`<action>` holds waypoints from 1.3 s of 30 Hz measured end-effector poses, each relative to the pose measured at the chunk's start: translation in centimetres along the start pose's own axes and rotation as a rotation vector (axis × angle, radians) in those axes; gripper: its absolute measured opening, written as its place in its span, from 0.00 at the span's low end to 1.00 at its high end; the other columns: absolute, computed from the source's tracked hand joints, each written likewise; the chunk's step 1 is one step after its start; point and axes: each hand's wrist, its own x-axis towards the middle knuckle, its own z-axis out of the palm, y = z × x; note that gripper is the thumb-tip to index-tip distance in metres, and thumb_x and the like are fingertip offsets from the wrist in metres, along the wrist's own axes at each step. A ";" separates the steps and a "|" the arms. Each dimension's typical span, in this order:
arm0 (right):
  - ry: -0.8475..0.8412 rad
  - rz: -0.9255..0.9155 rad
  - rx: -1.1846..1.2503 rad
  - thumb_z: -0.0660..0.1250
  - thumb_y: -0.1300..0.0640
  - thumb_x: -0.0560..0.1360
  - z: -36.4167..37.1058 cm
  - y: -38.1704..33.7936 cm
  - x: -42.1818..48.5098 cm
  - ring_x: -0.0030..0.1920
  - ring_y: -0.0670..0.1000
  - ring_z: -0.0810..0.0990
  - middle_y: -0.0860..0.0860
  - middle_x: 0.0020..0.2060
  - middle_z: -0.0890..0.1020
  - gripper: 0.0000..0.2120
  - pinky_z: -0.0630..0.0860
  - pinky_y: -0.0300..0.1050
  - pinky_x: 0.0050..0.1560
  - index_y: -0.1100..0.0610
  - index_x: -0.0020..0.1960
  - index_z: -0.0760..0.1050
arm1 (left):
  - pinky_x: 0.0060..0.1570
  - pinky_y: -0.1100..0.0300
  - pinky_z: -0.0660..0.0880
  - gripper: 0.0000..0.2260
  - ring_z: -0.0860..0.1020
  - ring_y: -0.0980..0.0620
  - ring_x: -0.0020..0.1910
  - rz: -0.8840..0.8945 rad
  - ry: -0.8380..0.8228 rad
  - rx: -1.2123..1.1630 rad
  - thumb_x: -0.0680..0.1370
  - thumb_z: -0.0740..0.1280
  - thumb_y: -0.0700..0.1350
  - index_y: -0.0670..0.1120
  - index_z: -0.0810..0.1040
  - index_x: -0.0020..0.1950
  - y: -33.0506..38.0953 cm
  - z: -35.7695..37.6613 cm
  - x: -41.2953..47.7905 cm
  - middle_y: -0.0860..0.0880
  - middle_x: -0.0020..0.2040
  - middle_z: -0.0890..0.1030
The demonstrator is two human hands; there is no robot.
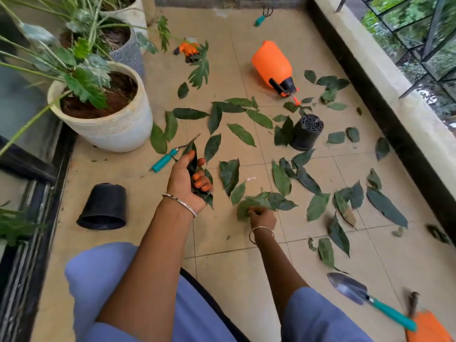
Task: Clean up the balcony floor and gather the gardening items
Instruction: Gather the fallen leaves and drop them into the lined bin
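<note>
Leaf-gathering step: left hand is gripping a bunch of leaves; right hand is pinching a clump in the middle of the floor; scattered leaves are lying toward the railing edge, probably needing a reach next.

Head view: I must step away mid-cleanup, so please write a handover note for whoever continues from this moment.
Left hand holds a bunch of leaves above the floor. Right hand grips a leaf cluster on the tiles.
Things: loose leaves lie scattered across the floor. The orange sprayer is on its side. The far black pot is tipped near the sprayer, and the near black pot is tipped on the left. The trowel is near right, and the teal-handled tool is beside the white planter. The hand rake and orange gloves are at the far end.
Done: a few leaves gathered.
Left: the remaining leaves, the pots and every tool.
</note>
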 end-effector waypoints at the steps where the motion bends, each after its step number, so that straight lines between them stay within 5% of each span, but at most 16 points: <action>1: 0.063 -0.026 0.072 0.71 0.63 0.74 -0.9 -0.7 -0.6 0.52 0.55 0.82 0.53 0.46 0.84 0.06 0.74 0.40 0.55 0.57 0.50 0.84 | 0.21 0.65 0.58 0.17 0.60 0.56 0.20 -0.005 0.013 0.008 0.79 0.63 0.57 0.47 0.74 0.37 0.0 0.0 0.0 0.53 0.23 0.61; 5: 0.199 -0.201 0.404 0.76 0.65 0.69 -5.1 -4.6 -5.2 0.42 0.53 0.83 0.54 0.42 0.83 0.14 0.83 0.51 0.47 0.52 0.49 0.77 | 0.26 0.62 0.60 0.18 0.61 0.54 0.23 -0.024 0.031 0.032 0.76 0.64 0.61 0.46 0.75 0.39 -0.4 0.4 -0.1 0.52 0.27 0.63; 8: 0.202 -0.415 0.490 0.75 0.67 0.69 -7.3 -8.4 -8.8 0.40 0.45 0.82 0.50 0.40 0.83 0.18 0.80 0.39 0.45 0.55 0.53 0.73 | 0.28 0.61 0.61 0.20 0.61 0.53 0.25 -0.027 0.046 0.076 0.75 0.65 0.63 0.46 0.75 0.42 -0.8 1.3 -0.4 0.50 0.28 0.64; 12: 0.178 -0.683 0.356 0.74 0.68 0.70 -6.6 -11.9 -10.9 0.41 0.41 0.82 0.42 0.41 0.82 0.10 0.79 0.34 0.44 0.58 0.47 0.78 | 0.35 0.61 0.67 0.24 0.69 0.52 0.31 -0.033 -0.018 0.156 0.71 0.69 0.66 0.45 0.78 0.46 -1.6 1.8 -1.2 0.46 0.34 0.74; 14: 0.107 -0.796 0.247 0.73 0.66 0.70 -5.3 -12.5 -11.0 0.40 0.43 0.81 0.43 0.40 0.83 0.08 0.79 0.38 0.44 0.56 0.46 0.81 | 0.54 0.57 0.75 0.26 0.77 0.48 0.43 -0.046 -0.082 0.158 0.70 0.72 0.65 0.42 0.81 0.52 -1.8 2.0 -1.5 0.42 0.47 0.82; 15: 0.072 -0.860 0.155 0.73 0.64 0.70 -4.8 -12.7 -11.3 0.40 0.43 0.80 0.45 0.41 0.84 0.07 0.77 0.40 0.45 0.55 0.46 0.82 | 0.58 0.53 0.75 0.24 0.80 0.47 0.45 -0.040 -0.102 0.168 0.71 0.72 0.63 0.42 0.82 0.49 -1.9 2.1 -1.7 0.43 0.46 0.83; 17: -0.036 -0.958 0.002 0.72 0.62 0.70 -4.2 -12.4 -11.8 0.40 0.43 0.77 0.46 0.41 0.85 0.09 0.73 0.40 0.46 0.54 0.48 0.84 | 0.51 0.54 0.75 0.17 0.80 0.50 0.35 -0.011 -0.080 0.183 0.74 0.72 0.59 0.45 0.79 0.40 -2.1 2.4 -1.8 0.47 0.36 0.80; 21: -0.298 -0.794 0.292 0.68 0.65 0.74 -5.9 -9.9 -11.6 0.48 0.43 0.82 0.47 0.47 0.86 0.11 0.78 0.40 0.54 0.55 0.52 0.84 | 0.38 0.56 0.77 0.11 0.79 0.49 0.29 -0.028 0.051 0.213 0.80 0.66 0.50 0.44 0.77 0.43 -2.5 2.8 -1.6 0.47 0.33 0.80; 24: -0.128 -0.520 0.449 0.66 0.65 0.75 -7.7 -5.9 -8.2 0.47 0.48 0.84 0.48 0.44 0.86 0.10 0.81 0.51 0.51 0.55 0.46 0.85 | 0.32 0.61 0.72 0.09 0.76 0.53 0.33 -0.063 0.079 0.232 0.80 0.66 0.51 0.46 0.76 0.49 -2.3 2.6 -1.4 0.48 0.37 0.80; 28: 0.151 -0.239 0.085 0.68 0.61 0.74 -8.8 0.3 -1.5 0.46 0.51 0.83 0.49 0.44 0.86 0.06 0.79 0.49 0.51 0.52 0.44 0.82 | 0.35 0.62 0.73 0.11 0.76 0.54 0.29 -0.093 0.110 0.140 0.79 0.68 0.51 0.45 0.75 0.43 -2.2 2.8 -1.2 0.50 0.31 0.77; 32: -0.079 -0.417 -0.479 0.69 0.58 0.73 -7.1 3.9 3.7 0.63 0.59 0.76 0.54 0.63 0.79 0.13 0.73 0.51 0.61 0.53 0.57 0.81 | 0.39 0.57 0.75 0.12 0.74 0.54 0.30 -0.071 0.094 0.093 0.79 0.69 0.50 0.45 0.73 0.40 -2.9 3.7 -1.4 0.50 0.30 0.72; 36: -0.390 -0.450 -0.890 0.62 0.54 0.80 -4.1 4.1 5.3 0.77 0.62 0.53 0.50 0.79 0.53 0.18 0.61 0.65 0.71 0.47 0.68 0.73 | 0.36 0.58 0.74 0.12 0.69 0.56 0.24 -0.031 0.080 0.061 0.78 0.70 0.49 0.46 0.72 0.38 -2.8 3.7 -1.3 0.52 0.26 0.68; 39: -0.240 -0.459 -0.816 0.59 0.61 0.80 -2.5 4.2 5.4 0.72 0.61 0.64 0.56 0.75 0.65 0.19 0.66 0.58 0.70 0.57 0.70 0.71 | 0.34 0.59 0.74 0.12 0.68 0.56 0.21 -0.007 0.059 0.039 0.77 0.71 0.48 0.47 0.73 0.38 -2.7 3.7 -1.4 0.52 0.26 0.67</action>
